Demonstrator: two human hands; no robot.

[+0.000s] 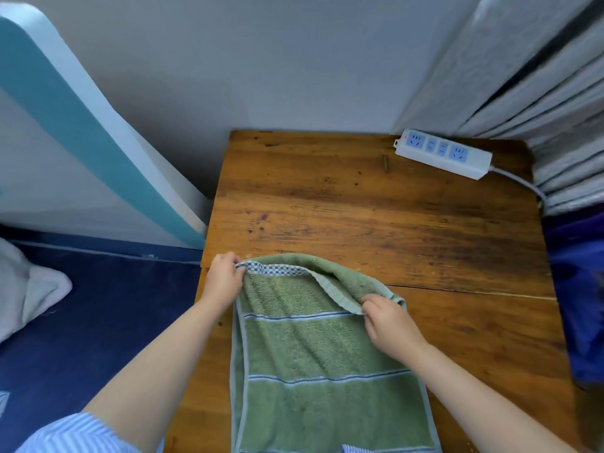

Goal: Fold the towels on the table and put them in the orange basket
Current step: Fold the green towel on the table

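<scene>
A green towel [313, 354] with blue and white stripes lies lengthwise on the near part of the wooden table [376, 207], its near end running out of the bottom of the view. My left hand [224, 277] pinches its far left corner by the blue checked border. My right hand [387, 322] grips the far right corner, where the edge is turned over and shows a pale underside. The far end is humped up between both hands. No orange basket is in view.
A white power strip [443, 153] with a grey cable lies at the table's far right corner. Grey pleated curtains [539, 93] hang at the right. Blue fabric [578, 289] is beside the table's right edge. A white cloth [26, 289] lies on a dark blue surface at left.
</scene>
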